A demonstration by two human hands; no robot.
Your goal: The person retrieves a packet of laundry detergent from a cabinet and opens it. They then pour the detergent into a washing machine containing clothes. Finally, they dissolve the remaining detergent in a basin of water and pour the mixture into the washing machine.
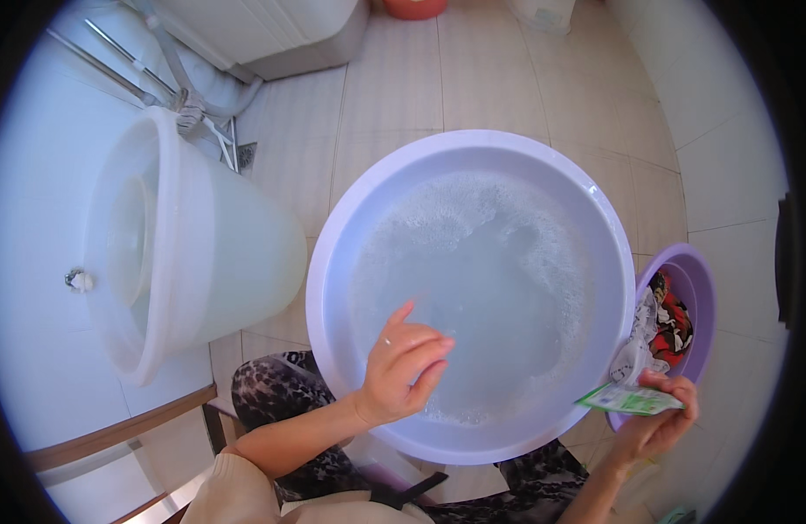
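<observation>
My left hand (399,367) hovers over the near part of a large lavender basin (324,262). Its fingers are loosely bent and apart, and nothing shows in them. Inside the basin is cloudy water (499,288) with white suds (438,218) around its edge. At the basin's right rim, my right hand (661,428) is closed on a flat green-and-white packet (632,399), which points left toward the rim. Just beyond that hand, a smaller purple basin (702,297) holds red, black and white cloth (669,327).
A big translucent white tub (228,244) with liquid stands at left. Behind it are a hose (167,52), metal poles (115,61) and a white appliance (272,35). A red container (415,7) sits at the far edge of the tiled floor (473,87). My patterned trouser legs (281,393) flank the basin's near side.
</observation>
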